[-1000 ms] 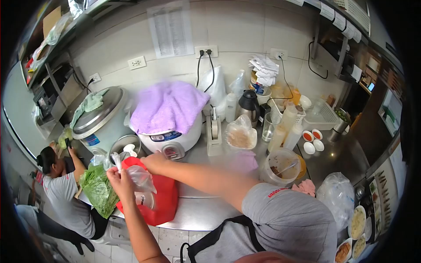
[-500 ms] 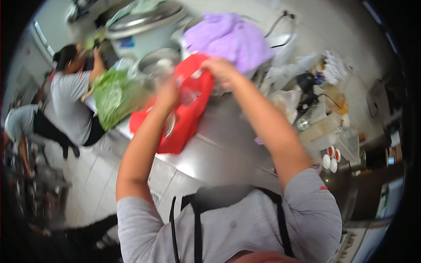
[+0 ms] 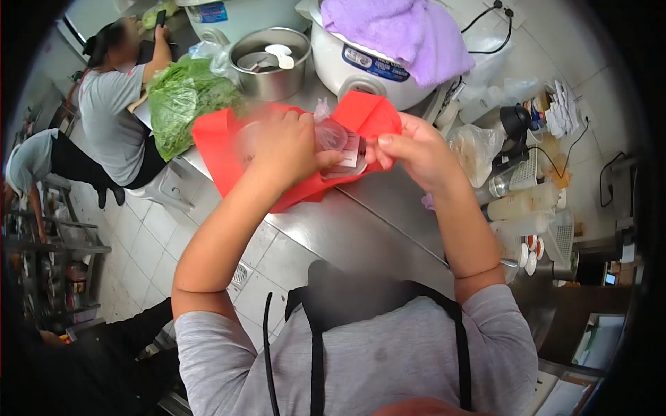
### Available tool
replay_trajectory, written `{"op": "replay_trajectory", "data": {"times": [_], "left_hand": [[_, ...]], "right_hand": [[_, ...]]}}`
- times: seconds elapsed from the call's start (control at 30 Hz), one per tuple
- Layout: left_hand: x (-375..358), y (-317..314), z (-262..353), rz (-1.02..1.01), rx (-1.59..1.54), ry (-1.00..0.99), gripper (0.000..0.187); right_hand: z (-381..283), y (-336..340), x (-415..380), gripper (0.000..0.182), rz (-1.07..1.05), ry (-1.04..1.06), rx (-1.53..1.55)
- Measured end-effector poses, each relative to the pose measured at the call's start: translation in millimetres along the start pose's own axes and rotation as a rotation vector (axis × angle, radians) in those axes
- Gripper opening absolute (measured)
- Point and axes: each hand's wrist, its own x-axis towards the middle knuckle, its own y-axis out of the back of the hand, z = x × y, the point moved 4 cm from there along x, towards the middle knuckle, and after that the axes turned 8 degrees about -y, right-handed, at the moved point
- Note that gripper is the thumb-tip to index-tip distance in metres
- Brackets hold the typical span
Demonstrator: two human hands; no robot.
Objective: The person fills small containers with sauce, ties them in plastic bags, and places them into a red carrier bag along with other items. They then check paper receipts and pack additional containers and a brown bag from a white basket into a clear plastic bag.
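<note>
A red bag [image 3: 222,149] lies on its side on the steel table, its mouth held apart. Inside it show a small knotted plastic bag [image 3: 330,135], a paper slip [image 3: 350,149] and part of a see-through container. My left hand [image 3: 290,147] is closed over the bag's near side, its thumb beside the knotted bag; some fingertips are hidden. With thumb and fingers pinched, my right hand [image 3: 416,149] grips the bag's red edge at the right.
Behind the bag stand a steel pot [image 3: 270,80] with utensils and a white cooker [image 3: 333,59] under a purple towel [image 3: 409,35]. Leafy greens in plastic [image 3: 184,104] lie at left. A seated co-worker [image 3: 114,118] holds a phone. Bottles [image 3: 513,206] line the right side.
The red bag has gone from upright and stretched to lying flatter, its contents more visible. My right hand has moved right and down; my left hand has shifted slightly right.
</note>
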Motion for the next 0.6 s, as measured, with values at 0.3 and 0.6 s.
{"op": "replay_trajectory", "data": {"times": [0.3, 0.6], "left_hand": [[39, -55, 30, -0.273, 0.01, -0.049, 0.063], [26, -1, 9, -0.167, -0.344, 0.209, 0.067]], "right_hand": [[10, -2, -56, 0.025, -0.046, -0.023, 0.122], [22, 15, -73, 0.027, -0.095, -0.025, 0.232]]}}
